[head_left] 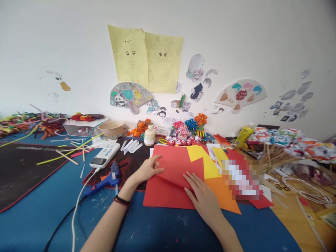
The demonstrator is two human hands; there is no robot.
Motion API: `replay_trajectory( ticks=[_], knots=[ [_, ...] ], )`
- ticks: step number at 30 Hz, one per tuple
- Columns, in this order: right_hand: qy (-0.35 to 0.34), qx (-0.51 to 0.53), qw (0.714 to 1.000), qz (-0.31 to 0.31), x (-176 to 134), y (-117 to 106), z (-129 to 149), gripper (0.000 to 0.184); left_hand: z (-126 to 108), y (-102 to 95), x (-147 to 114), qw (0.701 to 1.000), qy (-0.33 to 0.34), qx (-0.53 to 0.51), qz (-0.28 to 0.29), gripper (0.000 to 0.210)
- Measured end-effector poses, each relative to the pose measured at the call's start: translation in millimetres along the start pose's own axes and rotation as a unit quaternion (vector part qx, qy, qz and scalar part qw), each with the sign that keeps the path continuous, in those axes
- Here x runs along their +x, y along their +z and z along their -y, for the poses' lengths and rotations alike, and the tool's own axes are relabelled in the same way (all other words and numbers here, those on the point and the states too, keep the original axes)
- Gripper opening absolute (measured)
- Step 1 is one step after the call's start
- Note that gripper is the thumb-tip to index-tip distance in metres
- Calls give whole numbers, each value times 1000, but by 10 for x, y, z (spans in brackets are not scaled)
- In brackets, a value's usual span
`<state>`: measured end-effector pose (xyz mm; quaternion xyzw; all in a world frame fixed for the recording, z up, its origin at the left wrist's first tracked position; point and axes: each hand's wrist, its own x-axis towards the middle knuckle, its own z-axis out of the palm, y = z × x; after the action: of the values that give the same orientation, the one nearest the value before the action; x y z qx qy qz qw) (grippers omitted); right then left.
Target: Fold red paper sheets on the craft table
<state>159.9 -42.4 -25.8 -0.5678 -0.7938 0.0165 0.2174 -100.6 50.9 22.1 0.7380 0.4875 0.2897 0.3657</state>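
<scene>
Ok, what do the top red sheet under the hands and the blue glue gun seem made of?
The top red sheet looks like matte paper or thin card: straight edges, no strong glare. The blue glue gun has a smooth body, likely molded plastic, judging by its even colour.

Left grip (150, 169) and right grip (201, 193) touch red paper (174, 159); glue gun (114, 175) nearby.

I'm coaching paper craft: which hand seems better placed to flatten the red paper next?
Probably the right hand: its fingers lie spread on the red paper; the left hand curls at the paper's left edge.
</scene>
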Motion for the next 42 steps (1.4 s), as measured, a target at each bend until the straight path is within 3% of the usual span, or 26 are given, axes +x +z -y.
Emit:
replay_trajectory(
  ticks=[4, 9, 13, 23, 34, 38, 42],
  knots=[
    [-23, -10, 1000, 4, 1, -27, -74, 47, -40, 19, -56, 995, -29, -91, 25, 66],
    [-38, -47, 998, 17, -54, -110, -260, 44, -105, 79, -193, 973, -52, -175, 139, 79],
    [-32, -50, 998, 19, -166, -132, -308, 47, -178, 229, -294, 974, -38, -147, 171, 80],
    [-39, -56, 998, 3, -339, -61, -103, 50, -169, 374, -316, 995, 21, 45, 86, 72],
    [-11, -43, 998, 42, -297, -73, -100, 47, -174, 453, -347, 980, 28, 194, 31, 73],
    [-10, -40, 998, 47, -292, -100, -80, 46, -260, 462, -519, 947, 69, 312, -41, 61],
    [-13, -40, 998, 42, -301, -98, -81, 46, -285, 617, -929, 863, 149, 469, -115, 50]
  ],
)
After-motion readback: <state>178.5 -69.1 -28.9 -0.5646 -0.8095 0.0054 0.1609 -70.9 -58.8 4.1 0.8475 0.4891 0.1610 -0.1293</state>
